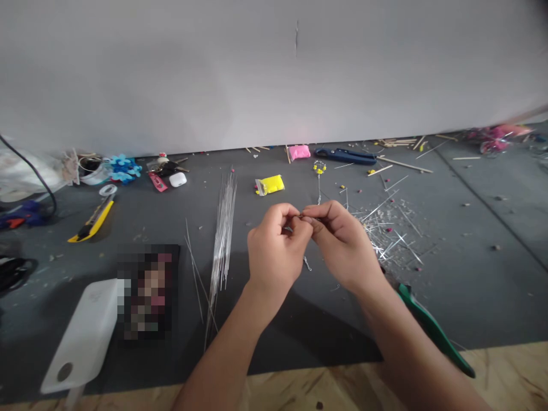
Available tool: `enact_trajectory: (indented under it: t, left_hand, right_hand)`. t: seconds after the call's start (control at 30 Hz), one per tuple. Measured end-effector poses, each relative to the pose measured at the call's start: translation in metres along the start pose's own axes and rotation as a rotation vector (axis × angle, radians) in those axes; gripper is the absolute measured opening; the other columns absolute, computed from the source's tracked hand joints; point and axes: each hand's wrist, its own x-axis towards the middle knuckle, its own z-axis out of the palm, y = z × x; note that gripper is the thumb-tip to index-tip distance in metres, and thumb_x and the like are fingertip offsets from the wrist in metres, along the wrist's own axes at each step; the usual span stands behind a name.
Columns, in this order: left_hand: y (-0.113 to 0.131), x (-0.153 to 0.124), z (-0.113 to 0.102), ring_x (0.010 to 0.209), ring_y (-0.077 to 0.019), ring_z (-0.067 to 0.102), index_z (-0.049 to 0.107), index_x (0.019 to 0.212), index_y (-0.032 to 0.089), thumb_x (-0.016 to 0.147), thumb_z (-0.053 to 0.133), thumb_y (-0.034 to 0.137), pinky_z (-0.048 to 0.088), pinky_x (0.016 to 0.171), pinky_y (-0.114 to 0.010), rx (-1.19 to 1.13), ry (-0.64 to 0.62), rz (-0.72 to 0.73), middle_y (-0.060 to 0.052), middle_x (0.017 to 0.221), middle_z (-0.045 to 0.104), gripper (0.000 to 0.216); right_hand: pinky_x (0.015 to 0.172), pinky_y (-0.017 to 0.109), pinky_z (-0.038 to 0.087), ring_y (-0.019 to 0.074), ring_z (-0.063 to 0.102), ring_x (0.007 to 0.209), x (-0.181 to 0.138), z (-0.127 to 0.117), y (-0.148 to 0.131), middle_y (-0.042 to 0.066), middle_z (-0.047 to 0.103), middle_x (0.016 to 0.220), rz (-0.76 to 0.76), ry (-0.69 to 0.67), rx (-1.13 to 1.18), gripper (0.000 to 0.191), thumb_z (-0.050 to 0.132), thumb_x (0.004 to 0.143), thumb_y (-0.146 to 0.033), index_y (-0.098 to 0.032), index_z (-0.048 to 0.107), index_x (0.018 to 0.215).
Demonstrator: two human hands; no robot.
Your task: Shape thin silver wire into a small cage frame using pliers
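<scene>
My left hand [280, 237] and my right hand [342, 242] meet over the middle of the table, fingertips pinched against each other. What they hold is tiny and mostly covered by the fingers; I cannot make it out. Just below, between the hands, a short twisted wire end [307, 264] shows. Beyond the fingers lies a wire stem [319, 185] topped by a ring with yellow beads [319, 168]. To the left of my hands is a bundle of straight metal wires [222, 228]. Green-handled pliers [432, 325] lie partly hidden by my right forearm.
Wire offcuts [396, 237] are scattered at right. Yellow [272, 184] and pink packets [299, 152] and a blue cutter [346, 156] lie farther back. At left are a yellow utility knife [95, 220], earbud case [178, 180], white power bank [83, 334] and blurred-out phone [173, 285].
</scene>
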Motion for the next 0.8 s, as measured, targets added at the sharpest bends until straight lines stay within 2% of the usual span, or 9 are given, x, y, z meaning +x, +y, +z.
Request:
enact_trajectory:
  t: [0.13,0.27,0.53,0.67,0.8]
  left_hand:
    - [-0.001,0.000,0.000,0.047,-0.0095,0.057,0.058,0.079,0.021,0.076,0.058,0.016,0.042,0.047,-0.022,-0.002,-0.006,-0.005,0.005,0.060,0.066,0.007]
    - [0.000,0.002,-0.002,0.049,-0.0093,0.059,0.058,0.080,0.021,0.077,0.058,0.017,0.046,0.049,-0.021,-0.085,-0.063,-0.019,0.004,0.063,0.067,0.005]
    - [0.000,0.009,-0.008,0.067,-0.0130,0.068,0.064,0.094,0.020,0.081,0.064,0.024,0.056,0.058,-0.023,-0.365,-0.219,-0.115,-0.003,0.084,0.072,0.013]
    - [0.002,0.012,-0.011,0.066,-0.0129,0.068,0.067,0.092,0.020,0.080,0.066,0.022,0.058,0.059,-0.022,-0.463,-0.285,-0.216,-0.003,0.082,0.072,0.012]
    - [0.002,0.014,-0.013,0.061,-0.0116,0.067,0.067,0.087,0.018,0.078,0.069,0.022,0.059,0.058,-0.022,-0.621,-0.274,-0.283,-0.001,0.072,0.070,0.010]
  right_hand:
    - [0.069,0.030,0.049,0.0140,0.064,0.077,-0.001,0.000,-0.001,0.001,0.069,0.085,0.001,-0.010,0.031,0.003,0.056,0.085,-0.019,-0.021,0.058,0.086]
    - [0.064,0.029,0.049,0.0134,0.064,0.072,-0.001,-0.003,-0.005,0.001,0.068,0.079,-0.002,-0.017,0.029,0.002,0.057,0.085,-0.020,-0.021,0.059,0.085]
    - [0.069,0.031,0.053,0.0142,0.065,0.073,0.006,-0.011,-0.003,0.001,0.067,0.076,0.052,0.023,0.173,0.006,0.061,0.084,-0.025,-0.019,0.061,0.087]
    - [0.068,0.030,0.053,0.0131,0.063,0.071,0.008,-0.015,0.000,0.000,0.065,0.076,0.045,-0.015,0.267,0.008,0.063,0.084,-0.027,-0.020,0.062,0.089]
    - [0.070,0.028,0.051,0.0118,0.060,0.074,0.009,-0.018,-0.001,-0.001,0.063,0.081,0.055,-0.070,0.349,0.014,0.065,0.084,-0.028,-0.022,0.063,0.096]
